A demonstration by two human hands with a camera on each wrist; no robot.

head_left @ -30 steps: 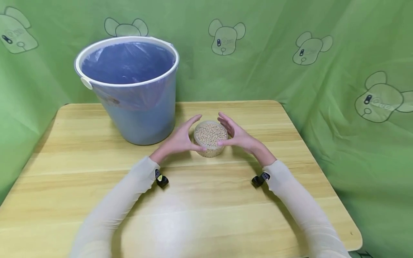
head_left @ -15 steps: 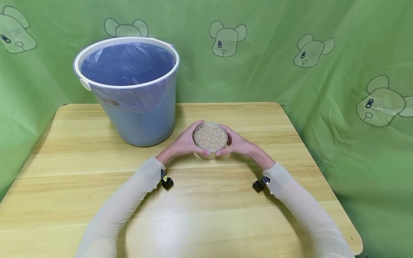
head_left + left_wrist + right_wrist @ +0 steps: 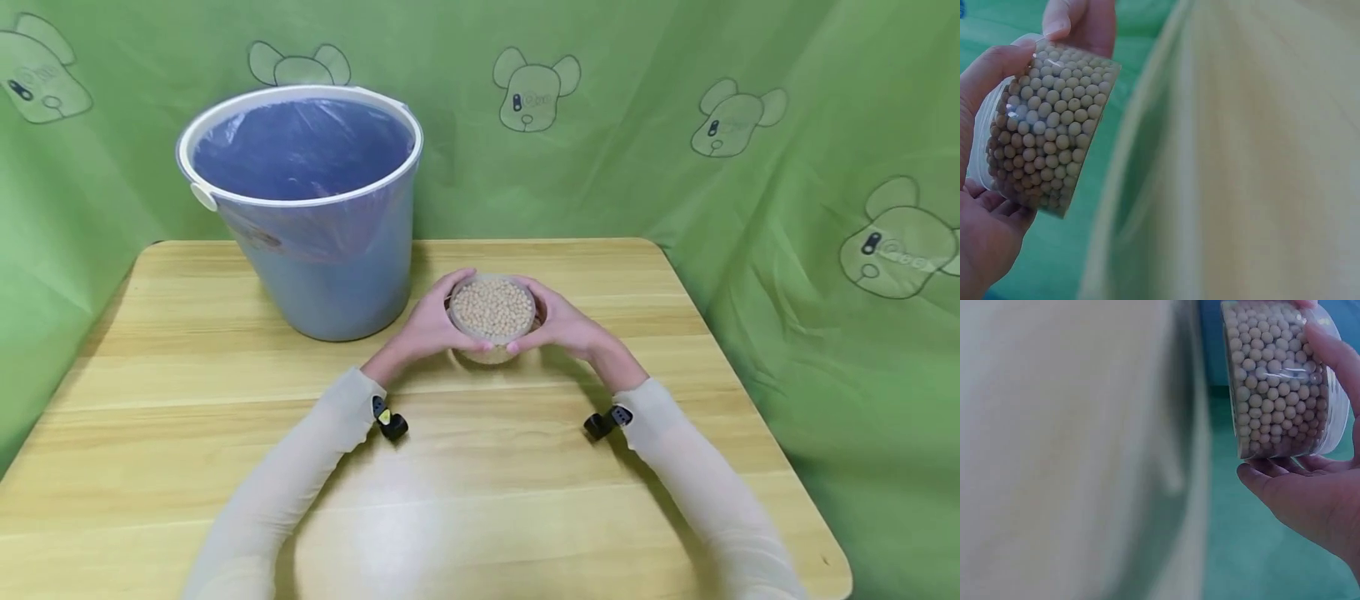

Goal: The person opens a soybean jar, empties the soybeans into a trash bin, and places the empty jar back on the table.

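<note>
On the wooden table (image 3: 225, 400), near the blue bucket (image 3: 315, 242), my left hand (image 3: 427, 329) and right hand (image 3: 566, 325) hold the clear container of beans (image 3: 492, 310) from both sides, a closed grip keeping it level.

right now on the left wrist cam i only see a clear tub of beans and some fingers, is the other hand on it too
observer: yes, the head view shows the right hand gripping the tub from its right side, and the left hand gripping the opposite side.
operator: anything close by
observer: a bucket lined with a blue bag stands on the table, left of the left hand and apart from it.
operator: anything in the bucket
observer: the head view shows only the bag inside; the bottom is out of sight.
</note>
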